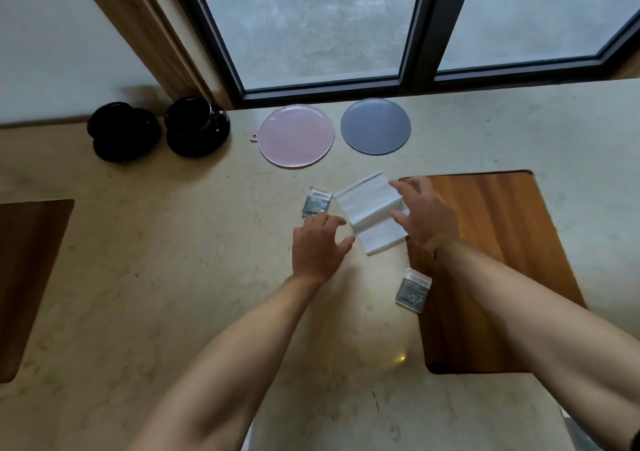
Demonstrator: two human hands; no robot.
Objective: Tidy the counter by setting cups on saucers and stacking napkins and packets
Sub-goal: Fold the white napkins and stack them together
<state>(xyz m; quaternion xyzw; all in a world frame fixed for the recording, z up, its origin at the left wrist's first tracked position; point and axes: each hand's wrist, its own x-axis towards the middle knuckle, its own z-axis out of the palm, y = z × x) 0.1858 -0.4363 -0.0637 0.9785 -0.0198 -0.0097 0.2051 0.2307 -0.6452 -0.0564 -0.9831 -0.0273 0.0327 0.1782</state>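
White napkins lie in a loose pile at the counter's middle. My left hand hovers at their left edge, fingers spread, holding nothing. My right hand rests over their right edge, fingers apart. One grey packet lies just left of the napkins, above my left hand. A second grey packet lies nearer me, at the wooden board's left edge. Two black cups stand on black saucers at the back left: one cup on the left, the other cup beside it.
A pink round mat and a grey round mat lie at the back under the window. A wooden board sits inset on the right, another wooden board on the left. The beige counter stretches between them.
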